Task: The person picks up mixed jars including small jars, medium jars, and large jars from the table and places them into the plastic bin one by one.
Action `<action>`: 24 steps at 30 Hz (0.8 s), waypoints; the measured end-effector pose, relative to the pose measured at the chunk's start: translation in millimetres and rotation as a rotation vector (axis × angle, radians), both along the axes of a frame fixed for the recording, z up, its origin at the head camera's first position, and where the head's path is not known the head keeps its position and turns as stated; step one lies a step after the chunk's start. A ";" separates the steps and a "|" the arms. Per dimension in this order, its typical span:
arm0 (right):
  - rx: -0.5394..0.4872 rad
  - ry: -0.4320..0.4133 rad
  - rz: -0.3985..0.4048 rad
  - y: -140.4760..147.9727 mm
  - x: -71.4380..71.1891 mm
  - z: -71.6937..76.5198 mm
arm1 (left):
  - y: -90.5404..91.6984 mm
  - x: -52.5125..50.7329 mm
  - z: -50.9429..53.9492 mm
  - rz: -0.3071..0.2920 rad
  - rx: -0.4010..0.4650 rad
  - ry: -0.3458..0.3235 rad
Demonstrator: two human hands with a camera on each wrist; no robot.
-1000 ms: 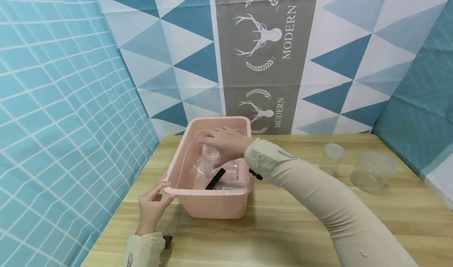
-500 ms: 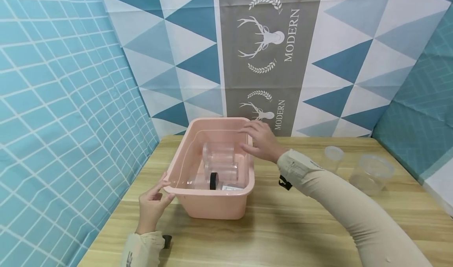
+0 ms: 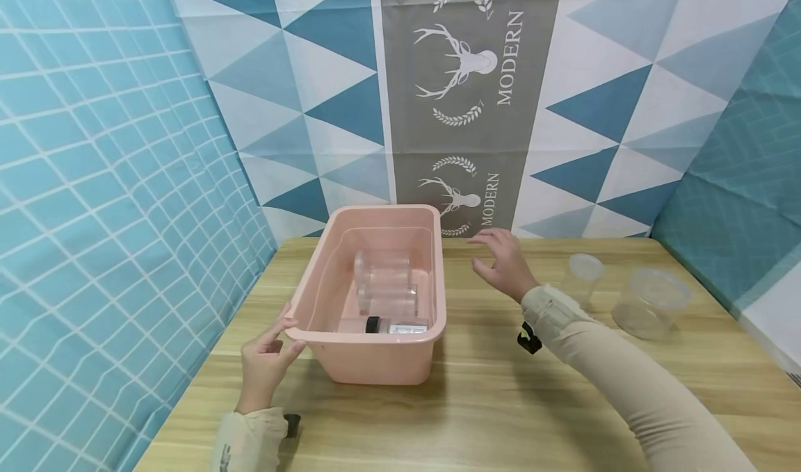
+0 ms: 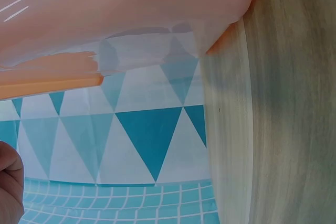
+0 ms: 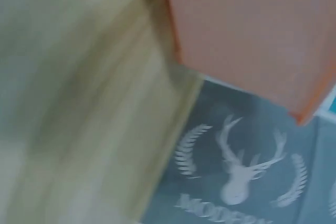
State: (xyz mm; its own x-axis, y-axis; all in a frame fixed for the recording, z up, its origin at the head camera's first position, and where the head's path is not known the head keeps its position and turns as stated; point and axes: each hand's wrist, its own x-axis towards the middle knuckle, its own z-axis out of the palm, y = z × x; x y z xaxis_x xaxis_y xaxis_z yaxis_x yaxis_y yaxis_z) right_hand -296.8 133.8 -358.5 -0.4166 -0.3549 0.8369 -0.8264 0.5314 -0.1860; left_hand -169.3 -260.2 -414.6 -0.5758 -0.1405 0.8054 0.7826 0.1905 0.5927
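Observation:
A pink plastic bin stands on the wooden table. My left hand holds its near left corner, thumb and fingers at the rim. Two clear plastic jars lie on their sides inside the bin. Near its front wall lies another clear container with a black lid and a white label. To the right of the bin my right hand hovers over the table, fingers loosely bent and holding nothing. In the right wrist view, which is blurred, the bin's outer side shows but no hand.
On the table's right side stand a small clear jar and a wider clear tub, both with lids. Patterned cloth hangs behind the table, and blue checked cloth hangs along the left.
My right hand has come up out of the bin and moved right, past its rim. The black-lidded container has settled flat near the front wall. The left hand stays at the corner.

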 end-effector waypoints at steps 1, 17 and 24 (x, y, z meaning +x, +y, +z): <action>-0.020 -0.021 -0.007 1.6 -0.5 -5.7 | -0.8 0.2 -0.7 0.009 -0.004 -0.002; 0.314 -0.083 -0.155 44.3 -3.3 -49.3 | -7.7 3.7 -1.2 0.017 0.012 -0.023; 0.295 0.135 -0.282 104.5 3.1 -48.3 | -1.5 -0.2 -1.2 0.003 0.009 -0.026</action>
